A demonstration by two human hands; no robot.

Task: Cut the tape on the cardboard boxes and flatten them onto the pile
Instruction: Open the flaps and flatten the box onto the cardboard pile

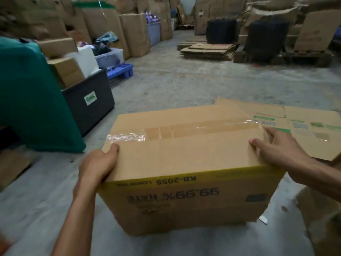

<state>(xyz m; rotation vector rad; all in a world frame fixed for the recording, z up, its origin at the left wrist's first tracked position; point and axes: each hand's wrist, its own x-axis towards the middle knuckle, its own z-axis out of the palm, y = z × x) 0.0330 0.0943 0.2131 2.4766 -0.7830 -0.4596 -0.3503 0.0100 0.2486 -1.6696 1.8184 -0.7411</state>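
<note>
A brown cardboard box with upside-down black print and a yellow band fills the lower middle of the head view. Clear tape runs along its top seam from left to right. My left hand grips the box's near left corner, thumb on top. My right hand holds the near right corner, fingers spread over the top edge. Just behind the box on the right lies flattened cardboard with green print on the concrete floor.
A teal cloth-covered shape and a black bin stand at the left. Tall cartons line the back left. A far stack of flattened cardboard rests on pallets. More cardboard lies at my right.
</note>
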